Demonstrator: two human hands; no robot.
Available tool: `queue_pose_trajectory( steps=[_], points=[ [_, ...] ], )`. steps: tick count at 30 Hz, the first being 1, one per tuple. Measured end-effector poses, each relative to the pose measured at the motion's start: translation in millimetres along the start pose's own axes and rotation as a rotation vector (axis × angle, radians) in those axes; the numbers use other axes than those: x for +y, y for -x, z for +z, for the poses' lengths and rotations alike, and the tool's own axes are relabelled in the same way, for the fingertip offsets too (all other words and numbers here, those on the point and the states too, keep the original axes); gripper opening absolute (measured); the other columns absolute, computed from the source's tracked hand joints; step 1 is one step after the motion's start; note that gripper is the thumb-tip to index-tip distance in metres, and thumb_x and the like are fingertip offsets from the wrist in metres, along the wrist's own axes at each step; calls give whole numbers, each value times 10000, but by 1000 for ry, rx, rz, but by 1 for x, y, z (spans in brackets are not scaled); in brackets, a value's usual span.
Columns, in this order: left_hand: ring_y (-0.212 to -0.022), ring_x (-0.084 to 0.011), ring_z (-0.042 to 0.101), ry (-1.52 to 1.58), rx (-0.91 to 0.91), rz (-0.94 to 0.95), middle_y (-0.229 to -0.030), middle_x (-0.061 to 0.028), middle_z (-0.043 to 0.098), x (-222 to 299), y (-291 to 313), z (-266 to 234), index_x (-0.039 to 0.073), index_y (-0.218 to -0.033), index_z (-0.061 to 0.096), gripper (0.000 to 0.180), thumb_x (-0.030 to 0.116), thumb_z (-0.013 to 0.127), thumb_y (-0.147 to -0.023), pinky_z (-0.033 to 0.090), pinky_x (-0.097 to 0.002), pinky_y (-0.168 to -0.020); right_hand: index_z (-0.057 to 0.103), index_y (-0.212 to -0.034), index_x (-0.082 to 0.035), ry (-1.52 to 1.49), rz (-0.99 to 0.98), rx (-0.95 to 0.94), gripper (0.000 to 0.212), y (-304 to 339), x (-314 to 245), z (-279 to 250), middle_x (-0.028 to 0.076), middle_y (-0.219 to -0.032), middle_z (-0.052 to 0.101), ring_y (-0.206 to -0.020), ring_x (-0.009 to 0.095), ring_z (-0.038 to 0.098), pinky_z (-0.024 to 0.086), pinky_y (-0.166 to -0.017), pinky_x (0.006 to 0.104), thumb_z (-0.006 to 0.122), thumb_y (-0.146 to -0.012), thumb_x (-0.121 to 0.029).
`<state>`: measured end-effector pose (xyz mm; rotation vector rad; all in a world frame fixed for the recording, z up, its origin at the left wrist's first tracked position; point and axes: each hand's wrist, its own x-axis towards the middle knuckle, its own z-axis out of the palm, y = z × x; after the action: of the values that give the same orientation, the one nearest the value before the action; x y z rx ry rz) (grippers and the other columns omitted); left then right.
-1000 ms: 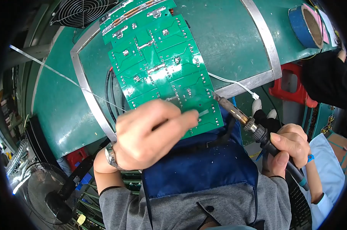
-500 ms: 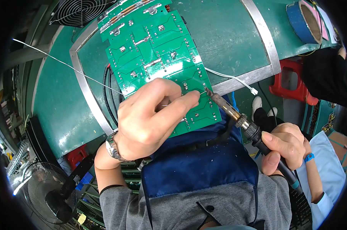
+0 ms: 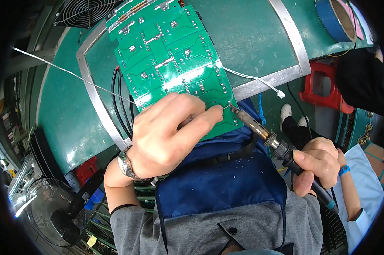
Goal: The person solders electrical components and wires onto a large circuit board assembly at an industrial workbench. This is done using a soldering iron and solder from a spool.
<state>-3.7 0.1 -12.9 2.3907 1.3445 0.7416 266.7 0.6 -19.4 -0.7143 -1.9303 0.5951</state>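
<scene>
While LH (image 3: 170,131) pinches thin wire (image 3: 226,107), RH (image 3: 317,163) w/ iron (image 3: 281,149) (grimy), glossy PCB (image 3: 160,54)

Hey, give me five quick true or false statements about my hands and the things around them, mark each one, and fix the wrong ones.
1. The right hand grips a soldering iron. True.
2. The circuit board is red. False: it is green.
3. The left hand pinches a thin wire close to the iron's tip. True.
4. The watch is worn on the right arm. False: it is on the left one.
5. The white plug is to the right of the circuit board in the picture. True.
</scene>
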Motion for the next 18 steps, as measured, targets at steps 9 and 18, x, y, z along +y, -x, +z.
queue_pose_trajectory(
  steps=[9, 18],
  points=[
    [-615, -141, 559, 0, 1, 12, -744, -32, 552, 5, 0, 1, 71, -917, 727, 303, 37, 797, -624, 441, -252, -493, 677, -856, 41, 60, -65, 9, 286, 9, -8, 5, 6, -528, 522, -389, 104, 475, 326, -362, 209, 599, -878, -234],
    [-624, -160, 575, 6, -1, -17, -752, -37, 553, 15, 8, -9, 74, -904, 729, 286, -6, 769, -633, 461, -277, -519, 665, -859, 35, 58, -87, 57, 279, 17, -6, -8, 12, -524, 520, -388, 110, 472, 347, -368, 226, 574, -876, -228]
  ],
)
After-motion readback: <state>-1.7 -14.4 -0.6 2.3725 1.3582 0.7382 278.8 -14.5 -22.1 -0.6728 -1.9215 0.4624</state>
